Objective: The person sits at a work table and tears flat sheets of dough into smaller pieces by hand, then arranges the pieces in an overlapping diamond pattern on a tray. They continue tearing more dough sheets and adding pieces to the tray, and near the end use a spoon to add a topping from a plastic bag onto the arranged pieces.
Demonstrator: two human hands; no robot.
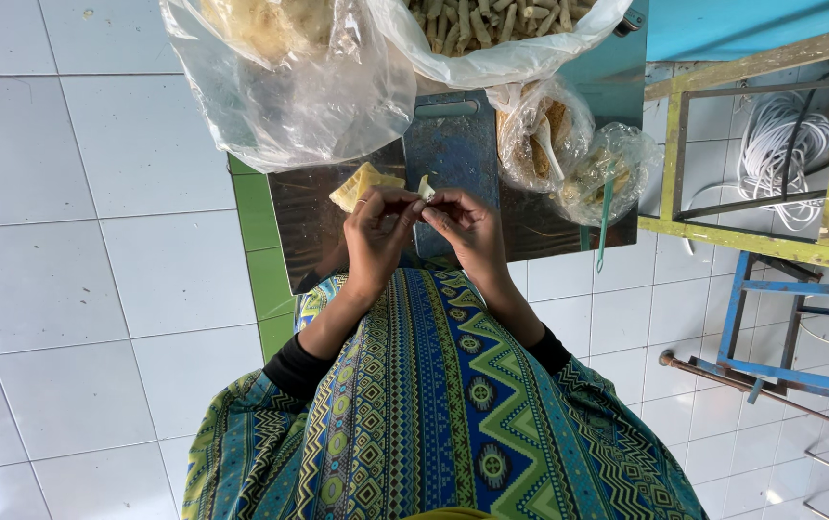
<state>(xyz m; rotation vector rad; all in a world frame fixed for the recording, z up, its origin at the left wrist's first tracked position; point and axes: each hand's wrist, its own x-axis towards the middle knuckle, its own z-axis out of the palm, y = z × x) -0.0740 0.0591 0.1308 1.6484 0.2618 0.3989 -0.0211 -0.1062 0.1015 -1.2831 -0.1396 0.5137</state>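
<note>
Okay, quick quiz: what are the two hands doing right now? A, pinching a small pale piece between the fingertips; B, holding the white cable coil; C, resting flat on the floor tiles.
A: the left hand and right hand meet fingertip to fingertip on a small pale piece above the metal tray.

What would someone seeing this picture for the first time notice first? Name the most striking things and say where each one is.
At the centre, the left hand and right hand meet, fingertips pinching a small pale piece between them over a metal tray. Below, a bright green and blue patterned garment fills the lower frame. Above, clear plastic bags bulge with pale food, and a coil of white cord hangs in a yellow frame at right.
</note>
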